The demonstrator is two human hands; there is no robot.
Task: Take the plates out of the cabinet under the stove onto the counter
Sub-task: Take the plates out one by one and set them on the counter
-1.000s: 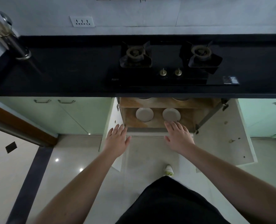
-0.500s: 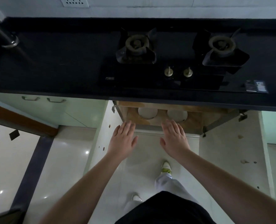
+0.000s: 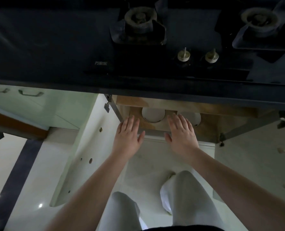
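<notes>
Both hands had advanced toward the open cabinet since the frame half a second earlier, and the head camera had dipped and closed in, so the wall socket and the tap at far left dropped out of view and the stove filled the top of the frame. Left to right: pale green cabinet door, swung open, with bare screw holes on its inner face. Left hand, palm down, fingers straight and close together, thumb spread, holding nothing; fingertips now over the front lip of the wooden shelf, where before they were short of it. Left plate, white, lying flat on the shelf inside the cabinet, in the gap between the two hands, its far edge hidden under the black counter. Right hand, also flat and empty, fingers straight, now overlapping the near edge of the right plate; contact could not be judged. Both plates unmoved on the shelf. Above, two burners and two brass knobs of the stove. Grey trouser legs showed lower in the frame than earlier.
</notes>
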